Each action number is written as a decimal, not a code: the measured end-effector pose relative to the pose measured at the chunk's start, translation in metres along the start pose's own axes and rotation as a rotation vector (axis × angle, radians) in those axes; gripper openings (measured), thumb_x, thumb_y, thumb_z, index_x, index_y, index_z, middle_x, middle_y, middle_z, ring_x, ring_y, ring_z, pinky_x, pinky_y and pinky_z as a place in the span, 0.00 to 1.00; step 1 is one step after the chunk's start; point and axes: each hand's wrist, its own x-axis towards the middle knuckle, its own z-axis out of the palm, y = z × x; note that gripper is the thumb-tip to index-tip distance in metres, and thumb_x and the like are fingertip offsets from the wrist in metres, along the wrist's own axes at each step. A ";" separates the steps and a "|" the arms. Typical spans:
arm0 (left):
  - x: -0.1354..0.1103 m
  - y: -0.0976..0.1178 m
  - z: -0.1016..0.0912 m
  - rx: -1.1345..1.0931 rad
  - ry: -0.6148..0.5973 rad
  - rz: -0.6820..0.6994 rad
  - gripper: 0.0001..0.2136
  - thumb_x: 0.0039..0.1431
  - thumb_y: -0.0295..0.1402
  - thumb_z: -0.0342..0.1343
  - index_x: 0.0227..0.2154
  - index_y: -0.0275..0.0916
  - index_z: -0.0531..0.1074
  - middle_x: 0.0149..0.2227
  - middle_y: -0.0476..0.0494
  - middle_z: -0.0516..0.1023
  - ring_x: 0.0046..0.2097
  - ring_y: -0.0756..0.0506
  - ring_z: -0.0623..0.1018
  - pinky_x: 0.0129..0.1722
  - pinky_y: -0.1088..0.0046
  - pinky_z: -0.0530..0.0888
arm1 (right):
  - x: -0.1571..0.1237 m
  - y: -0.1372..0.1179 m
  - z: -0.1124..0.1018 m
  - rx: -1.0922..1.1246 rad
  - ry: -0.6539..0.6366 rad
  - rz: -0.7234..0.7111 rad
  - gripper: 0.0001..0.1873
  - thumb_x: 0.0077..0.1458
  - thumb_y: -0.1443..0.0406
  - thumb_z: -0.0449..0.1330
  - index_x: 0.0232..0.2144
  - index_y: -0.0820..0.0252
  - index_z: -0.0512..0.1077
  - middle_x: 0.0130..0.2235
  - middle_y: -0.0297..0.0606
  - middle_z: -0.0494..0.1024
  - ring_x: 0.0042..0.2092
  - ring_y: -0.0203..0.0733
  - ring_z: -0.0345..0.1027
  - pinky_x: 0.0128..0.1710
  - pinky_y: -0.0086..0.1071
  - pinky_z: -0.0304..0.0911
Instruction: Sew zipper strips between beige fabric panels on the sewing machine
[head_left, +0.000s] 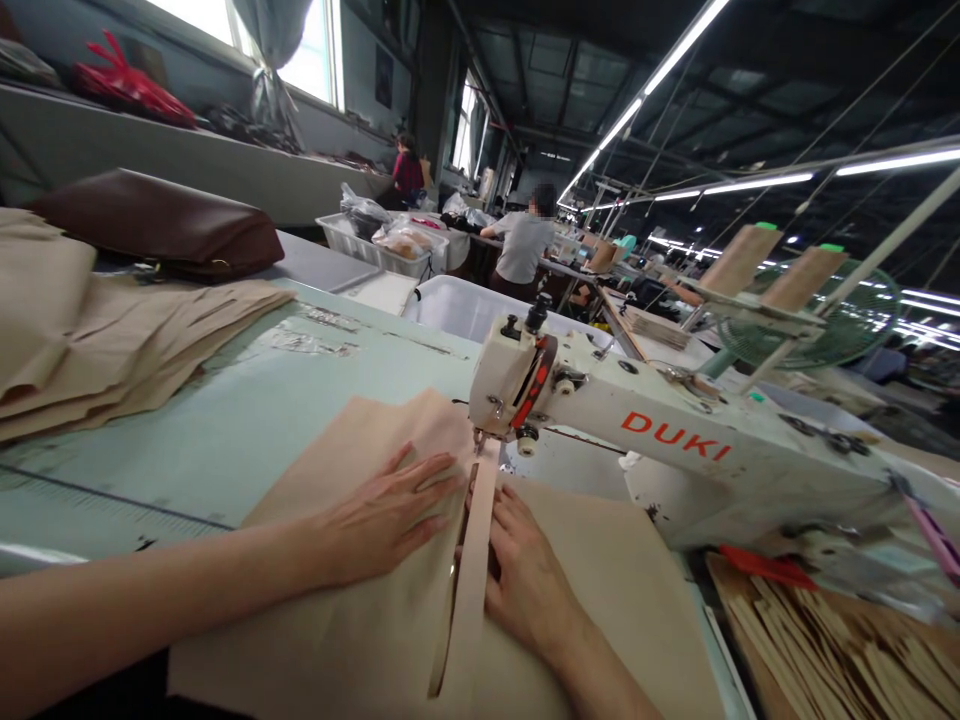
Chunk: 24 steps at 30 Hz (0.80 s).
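You've got a dark brown leather-like item (165, 225). Behind it you see a red plastic bag (131, 88) on a ledge (225, 165), gray curtain (274, 50) by a window (313, 50). Right of it, white basket (358, 244) with clear plastic bags (405, 240), then a gray-shirted co-worker (523, 245); far right of it, green fan (874, 305).

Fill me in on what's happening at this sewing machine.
A person is at a DUKI sewing machine, handling a beige sheet. The left hand lies flat on it, left of a pale strip that runs up to the presser foot. The right hand, fingers bent, is at the strip's right edge. More beige pieces lie stacked at left.
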 end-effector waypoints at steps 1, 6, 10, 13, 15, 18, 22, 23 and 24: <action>-0.002 0.001 -0.001 0.004 0.001 0.008 0.24 0.72 0.37 0.48 0.68 0.48 0.55 0.66 0.46 0.65 0.69 0.41 0.59 0.71 0.53 0.42 | 0.000 0.000 0.001 -0.005 0.003 -0.004 0.29 0.53 0.72 0.60 0.58 0.59 0.70 0.60 0.46 0.70 0.64 0.49 0.59 0.69 0.50 0.49; -0.006 0.006 -0.005 0.003 -0.002 0.049 0.24 0.71 0.37 0.49 0.68 0.46 0.57 0.66 0.42 0.64 0.69 0.41 0.60 0.71 0.53 0.43 | 0.000 0.001 0.000 -0.019 0.013 -0.015 0.31 0.52 0.74 0.57 0.60 0.59 0.68 0.60 0.46 0.70 0.64 0.49 0.59 0.69 0.50 0.50; -0.004 0.006 -0.009 -0.015 -0.033 0.036 0.24 0.70 0.36 0.49 0.67 0.46 0.57 0.66 0.41 0.64 0.69 0.41 0.60 0.71 0.52 0.45 | 0.000 0.001 0.000 -0.023 0.004 -0.015 0.33 0.52 0.75 0.56 0.61 0.60 0.67 0.60 0.46 0.70 0.65 0.49 0.58 0.69 0.49 0.49; -0.003 0.007 -0.011 -0.052 -0.013 0.044 0.25 0.69 0.34 0.51 0.67 0.47 0.57 0.64 0.40 0.66 0.67 0.39 0.63 0.70 0.50 0.48 | 0.000 0.000 0.001 -0.030 -0.001 -0.020 0.33 0.52 0.74 0.56 0.62 0.60 0.66 0.61 0.46 0.69 0.65 0.49 0.57 0.69 0.49 0.49; -0.002 0.008 -0.012 -0.068 -0.003 0.056 0.26 0.68 0.34 0.52 0.67 0.48 0.57 0.63 0.40 0.67 0.65 0.38 0.65 0.69 0.49 0.49 | -0.001 0.000 0.000 -0.026 0.003 -0.020 0.32 0.53 0.74 0.56 0.61 0.60 0.66 0.62 0.45 0.68 0.65 0.49 0.57 0.69 0.50 0.49; 0.000 0.010 -0.012 -0.059 -0.023 0.050 0.26 0.67 0.35 0.53 0.66 0.49 0.58 0.63 0.40 0.66 0.65 0.37 0.66 0.68 0.48 0.52 | 0.002 0.004 -0.006 0.039 0.007 0.003 0.25 0.57 0.72 0.55 0.57 0.58 0.70 0.59 0.44 0.71 0.63 0.48 0.61 0.67 0.48 0.53; 0.002 0.014 -0.014 -0.023 -0.042 0.033 0.27 0.66 0.38 0.54 0.66 0.50 0.57 0.62 0.39 0.66 0.64 0.35 0.66 0.67 0.45 0.54 | 0.011 0.012 -0.013 0.048 0.226 0.173 0.16 0.63 0.71 0.49 0.45 0.58 0.74 0.50 0.44 0.76 0.54 0.45 0.70 0.57 0.42 0.68; 0.002 0.014 -0.014 -0.022 -0.037 0.035 0.27 0.66 0.39 0.55 0.66 0.50 0.58 0.62 0.38 0.66 0.64 0.35 0.66 0.66 0.44 0.54 | 0.014 0.013 -0.013 0.020 0.268 0.184 0.16 0.62 0.72 0.48 0.46 0.58 0.73 0.51 0.45 0.75 0.53 0.45 0.70 0.56 0.42 0.68; 0.002 0.015 -0.015 -0.025 -0.033 0.037 0.27 0.66 0.39 0.55 0.66 0.50 0.58 0.62 0.38 0.67 0.63 0.35 0.67 0.66 0.44 0.54 | 0.017 0.014 -0.011 -0.014 0.271 0.165 0.17 0.62 0.72 0.48 0.48 0.59 0.72 0.52 0.46 0.74 0.55 0.46 0.69 0.58 0.44 0.66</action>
